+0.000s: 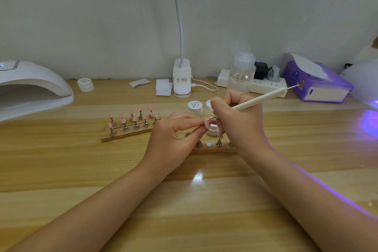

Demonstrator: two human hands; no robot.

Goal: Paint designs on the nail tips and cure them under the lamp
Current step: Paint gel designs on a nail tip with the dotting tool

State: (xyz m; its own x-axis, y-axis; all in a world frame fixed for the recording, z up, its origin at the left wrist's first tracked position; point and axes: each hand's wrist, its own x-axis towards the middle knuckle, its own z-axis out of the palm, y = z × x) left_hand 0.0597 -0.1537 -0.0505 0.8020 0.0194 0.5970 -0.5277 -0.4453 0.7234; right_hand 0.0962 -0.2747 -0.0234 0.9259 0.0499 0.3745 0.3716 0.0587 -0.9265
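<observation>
1. A white curing lamp [30, 86] sits far left of both hands, well apart.
2. Two wooden strips [126, 131] of pink nail tips [133, 117] stand just left of the left hand.
3. The left hand [173, 139] pinches one pink tip [207, 123] at its fingertips.
4. The right hand [239, 120] grips a cream brush [255, 99]; its point seems to touch that tip.
5. An open white pot [212, 130] sits just behind the hands, between them.
</observation>
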